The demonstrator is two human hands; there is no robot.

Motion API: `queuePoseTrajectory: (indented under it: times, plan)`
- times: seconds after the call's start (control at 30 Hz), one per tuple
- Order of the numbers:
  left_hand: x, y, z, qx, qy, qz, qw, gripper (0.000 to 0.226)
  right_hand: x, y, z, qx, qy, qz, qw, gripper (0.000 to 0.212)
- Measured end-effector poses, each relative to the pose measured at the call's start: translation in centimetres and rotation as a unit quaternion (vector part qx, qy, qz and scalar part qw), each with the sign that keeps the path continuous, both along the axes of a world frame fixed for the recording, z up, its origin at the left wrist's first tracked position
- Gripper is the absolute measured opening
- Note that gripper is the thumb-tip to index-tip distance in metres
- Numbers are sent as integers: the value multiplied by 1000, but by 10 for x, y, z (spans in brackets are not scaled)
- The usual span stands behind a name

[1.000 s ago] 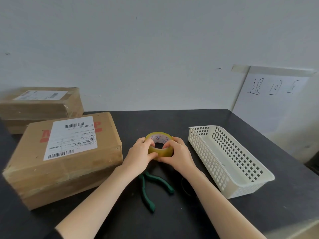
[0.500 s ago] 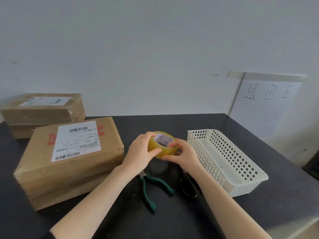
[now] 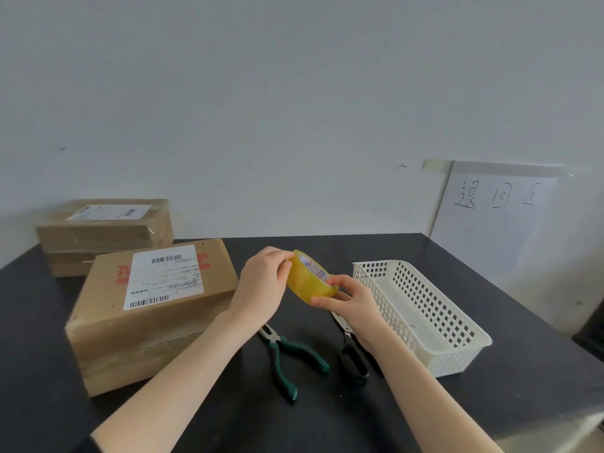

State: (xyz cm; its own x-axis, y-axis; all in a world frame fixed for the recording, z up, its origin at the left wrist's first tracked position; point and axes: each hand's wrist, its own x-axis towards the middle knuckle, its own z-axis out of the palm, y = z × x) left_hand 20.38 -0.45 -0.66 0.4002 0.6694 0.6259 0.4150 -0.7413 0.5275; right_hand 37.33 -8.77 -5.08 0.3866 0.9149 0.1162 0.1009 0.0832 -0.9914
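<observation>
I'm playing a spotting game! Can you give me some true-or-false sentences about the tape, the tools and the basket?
1. The left hand and the right hand both hold the tape roll. True.
2. The scissors lie inside the white basket. False: they lie on the table, beside the basket.
3. The pliers have green handles. True.
4. The nearest cardboard box is open. False: it is shut.

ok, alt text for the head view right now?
The left hand and right hand hold a yellowish roll of packing tape, tilted, above a black table, the left at its upper edge, the right at its lower end. Beneath lie green-handled pliers and black-handled scissors, with a labelled cardboard box to the left and a white perforated basket to the right.
</observation>
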Motion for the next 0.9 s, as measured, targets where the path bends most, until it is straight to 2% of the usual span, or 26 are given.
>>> queuePoseTrajectory:
  times: [0.2,0.37,0.63,0.67,0.73,0.83,0.9]
  plan:
    - [-5,-10,11,2,-11,9,1000,14,-5,-11,1,5,26,15,1000,41]
    - [-12,-15,23,-27,-25,14,999,6,-9,-19,4,24,36,42,998,58]
    - [-16,-19,34,-1,-13,38,999,9,-15,-21,7,43,35,63,996,47]
    - [-16,-19,34,9,7,46,999,11,-17,-20,6,40,15,58,997,45]
    - [-14,-18,32,34,56,54,996,14,-21,-16,5,35,-84,19,996,43]
    - [-12,-13,28,59,107,50,991,16,-27,-14,10,57,-238,11,970,28]
    - [-12,-10,27,71,130,53,988,12,-33,-17,17,46,-261,41,963,22]
